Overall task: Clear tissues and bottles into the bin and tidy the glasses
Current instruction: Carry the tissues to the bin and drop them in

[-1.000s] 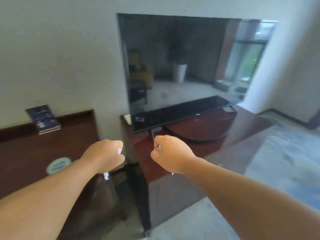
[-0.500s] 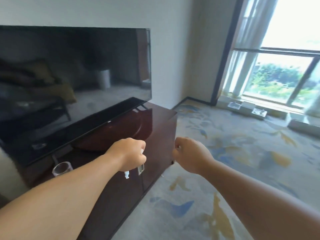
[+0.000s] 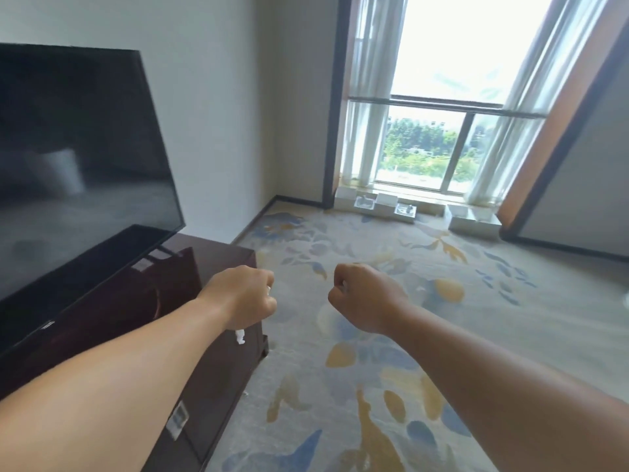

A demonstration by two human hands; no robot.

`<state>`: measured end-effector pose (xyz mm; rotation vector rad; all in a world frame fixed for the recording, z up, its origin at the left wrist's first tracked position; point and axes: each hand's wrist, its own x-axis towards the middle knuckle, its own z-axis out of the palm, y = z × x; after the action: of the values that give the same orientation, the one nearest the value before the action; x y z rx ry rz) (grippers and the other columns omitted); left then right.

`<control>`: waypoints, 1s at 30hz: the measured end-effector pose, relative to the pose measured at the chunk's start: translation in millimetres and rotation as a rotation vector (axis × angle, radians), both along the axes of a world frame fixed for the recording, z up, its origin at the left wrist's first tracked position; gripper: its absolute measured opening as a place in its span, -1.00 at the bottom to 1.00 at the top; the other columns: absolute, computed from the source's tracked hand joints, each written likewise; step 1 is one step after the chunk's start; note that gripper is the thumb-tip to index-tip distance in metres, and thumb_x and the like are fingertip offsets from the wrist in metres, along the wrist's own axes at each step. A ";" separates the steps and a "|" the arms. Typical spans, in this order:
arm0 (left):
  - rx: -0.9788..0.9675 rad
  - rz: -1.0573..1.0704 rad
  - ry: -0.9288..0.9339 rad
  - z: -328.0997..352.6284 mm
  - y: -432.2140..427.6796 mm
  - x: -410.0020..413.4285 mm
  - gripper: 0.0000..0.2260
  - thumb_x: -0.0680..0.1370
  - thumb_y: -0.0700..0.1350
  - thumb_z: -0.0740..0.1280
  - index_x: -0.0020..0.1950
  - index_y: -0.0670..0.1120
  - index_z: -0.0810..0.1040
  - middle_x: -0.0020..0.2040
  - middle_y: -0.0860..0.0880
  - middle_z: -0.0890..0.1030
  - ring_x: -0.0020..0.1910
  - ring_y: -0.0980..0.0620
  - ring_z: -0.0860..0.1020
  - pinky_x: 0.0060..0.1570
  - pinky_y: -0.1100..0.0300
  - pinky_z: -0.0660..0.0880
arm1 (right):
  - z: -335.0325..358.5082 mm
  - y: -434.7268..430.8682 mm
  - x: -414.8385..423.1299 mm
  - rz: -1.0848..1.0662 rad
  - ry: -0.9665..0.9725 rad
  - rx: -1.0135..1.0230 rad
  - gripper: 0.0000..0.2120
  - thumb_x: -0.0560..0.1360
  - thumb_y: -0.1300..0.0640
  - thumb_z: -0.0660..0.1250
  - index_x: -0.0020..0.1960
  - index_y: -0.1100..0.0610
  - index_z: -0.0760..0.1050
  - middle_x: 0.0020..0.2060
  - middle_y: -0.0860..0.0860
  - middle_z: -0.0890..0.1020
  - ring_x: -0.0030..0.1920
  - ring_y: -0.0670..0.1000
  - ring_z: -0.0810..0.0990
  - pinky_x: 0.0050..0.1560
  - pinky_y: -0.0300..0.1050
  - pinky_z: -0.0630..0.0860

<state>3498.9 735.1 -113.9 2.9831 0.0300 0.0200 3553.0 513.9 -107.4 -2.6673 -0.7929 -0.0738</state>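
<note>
View has swung right since half a second ago. The TV [image 3: 78, 158] now sits at far left, the window [image 3: 432, 141] is straight ahead, and the glass that stood on the bench is out of frame. Both hands are still out in front, fisted as before.

Left hand [image 3: 243, 298]: fingers curled tight round a tissue [image 3: 240, 336]. A white twist pokes out below the fist and another bit shows at the knuckle side. The hand is over the near end of the dark wood bench [image 3: 218, 386], which carries the TV.

Right hand [image 3: 366, 298]: also a fist, held over the patterned carpet [image 3: 374, 386]. A white scrap [image 3: 343, 286] shows in the thumb crease. It is probably tissue too, but too small to be sure.

The hands are level and near each other, not touching.

Rest: sheer curtains [image 3: 369, 97] hang on both sides of the window. White boxes [image 3: 384, 206] sit in a row at its foot. A pale label [image 3: 177, 417] is on the bench front. The TV screen is off and reflects the room.
</note>
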 end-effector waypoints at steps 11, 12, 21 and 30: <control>0.053 -0.035 0.035 -18.7 -2.9 204.4 -0.90 0.44 -0.06 0.19 -0.28 0.03 0.33 -0.32 0.07 0.48 -0.32 0.08 0.44 -0.38 0.17 0.30 | -25.0 -3.1 207.5 -0.017 -0.008 -0.001 -0.87 0.44 0.02 0.15 -0.14 0.02 0.44 -0.26 -0.08 0.44 -0.21 0.05 0.44 -0.33 -0.14 0.26; 0.057 -0.012 0.027 -18.9 -0.9 225.3 -0.90 0.44 -0.06 0.19 -0.28 0.03 0.34 -0.32 0.07 0.48 -0.33 0.08 0.44 -0.38 0.17 0.29 | -26.1 -1.6 233.1 -0.005 -0.013 0.004 -0.88 0.44 0.01 0.15 -0.15 0.01 0.44 -0.27 -0.08 0.43 -0.21 0.05 0.44 -0.34 -0.15 0.26; 0.041 0.216 0.061 -12.2 50.6 376.5 -0.94 0.41 -0.02 0.19 -0.26 0.04 0.35 -0.28 0.09 0.48 -0.31 0.11 0.42 -0.39 0.18 0.24 | -20.0 55.1 434.1 0.144 0.041 0.019 -0.89 0.41 0.02 0.14 -0.23 -0.01 0.41 -0.28 -0.11 0.49 -0.29 -0.10 0.43 -0.40 -0.17 0.28; 0.078 0.463 0.090 -15.8 170.6 475.7 -0.95 0.40 -0.05 0.21 -0.24 0.01 0.38 -0.27 0.05 0.50 -0.30 0.06 0.44 -0.37 0.18 0.29 | -34.0 178.0 564.0 0.324 0.063 -0.021 -0.87 0.43 0.04 0.16 -0.19 0.03 0.46 -0.28 -0.09 0.50 -0.30 -0.07 0.47 -0.35 -0.14 0.44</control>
<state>3974.7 905.7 -129.8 2.9770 0.7419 -0.0602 4117.0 691.8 -141.4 -2.5094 -1.1970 0.0996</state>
